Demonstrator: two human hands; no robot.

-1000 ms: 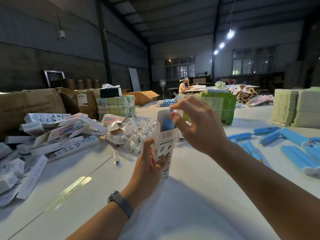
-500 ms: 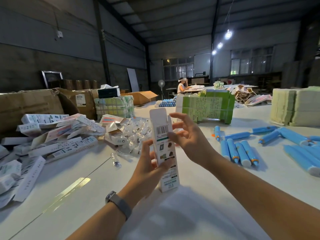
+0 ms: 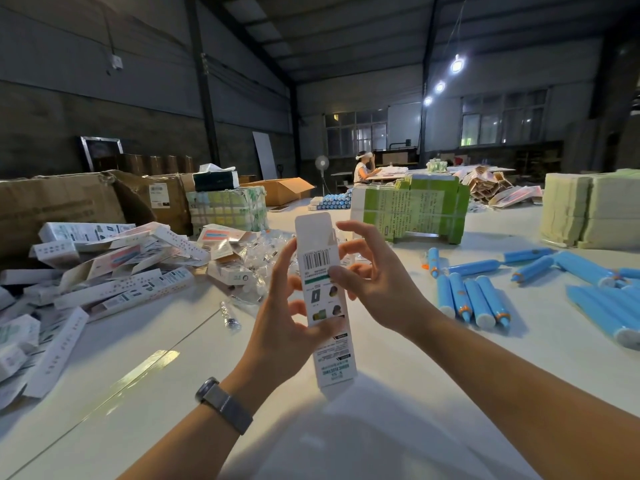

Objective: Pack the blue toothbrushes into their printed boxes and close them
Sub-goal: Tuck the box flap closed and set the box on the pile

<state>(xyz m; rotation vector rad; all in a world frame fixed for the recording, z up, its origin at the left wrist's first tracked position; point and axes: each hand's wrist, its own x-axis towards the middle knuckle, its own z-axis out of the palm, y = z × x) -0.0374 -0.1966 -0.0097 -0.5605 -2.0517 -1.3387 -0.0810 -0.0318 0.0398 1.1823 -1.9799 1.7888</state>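
Right hand point(image 3: 377, 282) has closed onto the box point(image 3: 323, 296) the left hand point(image 3: 287, 327) grips

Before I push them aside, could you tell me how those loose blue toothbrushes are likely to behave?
The blue toothbrushes look round-bodied and lie loose on the smooth white table, so they would probably roll. They look rigid, likely not floppy.

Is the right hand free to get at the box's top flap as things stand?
Probably yes: the right hand pinches the box just below the raised flap, with nothing above it.
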